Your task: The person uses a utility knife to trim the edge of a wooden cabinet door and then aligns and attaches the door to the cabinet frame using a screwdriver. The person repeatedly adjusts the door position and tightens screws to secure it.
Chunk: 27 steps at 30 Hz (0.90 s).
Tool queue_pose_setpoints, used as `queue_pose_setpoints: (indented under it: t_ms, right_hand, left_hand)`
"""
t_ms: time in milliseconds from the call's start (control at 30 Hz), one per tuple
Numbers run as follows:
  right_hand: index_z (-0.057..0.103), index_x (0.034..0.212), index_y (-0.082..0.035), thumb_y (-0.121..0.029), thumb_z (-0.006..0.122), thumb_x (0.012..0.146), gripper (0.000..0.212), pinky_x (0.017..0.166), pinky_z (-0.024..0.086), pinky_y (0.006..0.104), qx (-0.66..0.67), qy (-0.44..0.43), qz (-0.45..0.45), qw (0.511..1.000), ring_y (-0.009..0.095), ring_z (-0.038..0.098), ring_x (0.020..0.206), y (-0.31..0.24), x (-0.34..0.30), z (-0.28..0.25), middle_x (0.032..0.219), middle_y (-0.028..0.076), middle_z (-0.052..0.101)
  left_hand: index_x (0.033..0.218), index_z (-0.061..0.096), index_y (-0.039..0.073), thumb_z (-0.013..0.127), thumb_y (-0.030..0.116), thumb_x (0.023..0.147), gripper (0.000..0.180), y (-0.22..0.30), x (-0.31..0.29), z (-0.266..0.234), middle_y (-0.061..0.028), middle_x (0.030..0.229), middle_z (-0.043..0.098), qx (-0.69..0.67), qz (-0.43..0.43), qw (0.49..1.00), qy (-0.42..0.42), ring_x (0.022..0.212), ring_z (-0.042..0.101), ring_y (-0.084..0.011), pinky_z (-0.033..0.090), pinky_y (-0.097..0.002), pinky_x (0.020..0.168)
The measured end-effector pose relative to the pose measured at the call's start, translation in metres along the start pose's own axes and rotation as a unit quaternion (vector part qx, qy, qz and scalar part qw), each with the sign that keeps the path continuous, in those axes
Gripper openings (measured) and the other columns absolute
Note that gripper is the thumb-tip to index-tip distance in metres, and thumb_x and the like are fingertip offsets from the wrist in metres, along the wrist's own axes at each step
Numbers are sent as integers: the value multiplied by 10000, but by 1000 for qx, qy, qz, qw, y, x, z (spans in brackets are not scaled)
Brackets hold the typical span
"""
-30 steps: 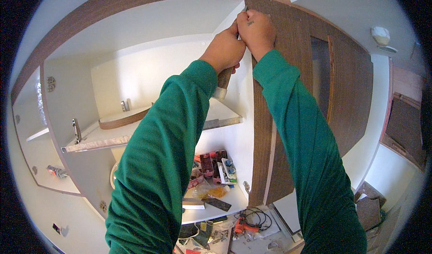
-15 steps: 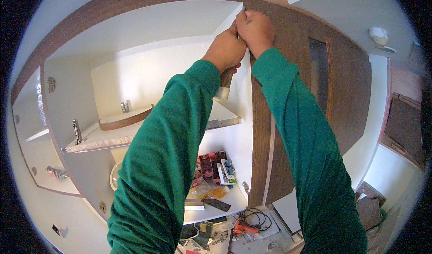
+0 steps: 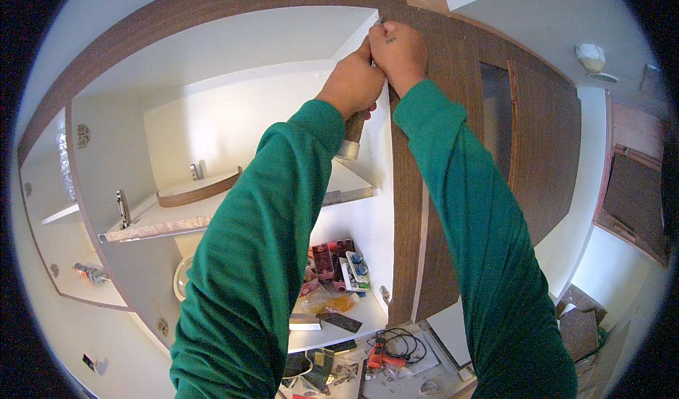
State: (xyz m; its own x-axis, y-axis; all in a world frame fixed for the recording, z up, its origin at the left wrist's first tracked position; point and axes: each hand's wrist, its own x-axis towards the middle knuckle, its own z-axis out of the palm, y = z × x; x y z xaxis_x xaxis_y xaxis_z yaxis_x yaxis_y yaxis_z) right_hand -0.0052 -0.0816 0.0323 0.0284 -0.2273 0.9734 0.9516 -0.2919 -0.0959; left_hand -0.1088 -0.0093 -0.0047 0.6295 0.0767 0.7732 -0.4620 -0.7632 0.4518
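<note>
At the top centre of the frame, the person's left hand (image 3: 351,84) has its fingers clamped on a dark-brown, handle-like object with a pale end (image 3: 356,125), which slants down beside the white cabinet side wall (image 3: 382,144). The right hand (image 3: 400,54) presses close against the left, fingers curled together; what they enclose cannot be told. Possible failures: a loosened left grip could drop the object onto the white shelf with a rough front edge (image 3: 353,179) below; a sideways slip, with both hands crowded into the corner, could scrape knuckles or mark the dark-brown wood-grain upright (image 3: 404,187).
</note>
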Motion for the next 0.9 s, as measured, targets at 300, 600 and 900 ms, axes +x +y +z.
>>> queue_pose_setpoints:
  t_ms: [300, 600, 900]
  right_hand:
    - [739, 820, -38, -342, 560, 876, 357, 745, 540, 564, -17, -1, 4, 1000, 465, 672, 795, -2, 3, 0, 857, 243, 700]
    - [740, 808, -34, -342, 577, 871, 354, 753, 547, 555, -18, -8, 8, 1000, 462, 676, 800, -3, 7, 3, 846, 249, 697]
    - [745, 811, -34, -338, 578, 871, 351, 769, 552, 549, -33, -4, -1, 999, 461, 679, 806, 0, 14, 8, 854, 247, 700]
  left_hand:
    - [1513, 371, 127, 439, 78, 920, 599, 2, 3, -1, -215, 818, 673, -1, 8, 1000, -4, 487, 642, -272, 557, -422, 410]
    - [1497, 401, 127, 443, 83, 923, 578, 3, 4, -2, -207, 848, 674, -18, -10, 1000, -5, 491, 631, -258, 549, -413, 416]
    - [1455, 445, 111, 448, 83, 924, 532, 4, 7, -3, -208, 846, 675, -29, -13, 1000, 2, 498, 631, -256, 544, -419, 417]
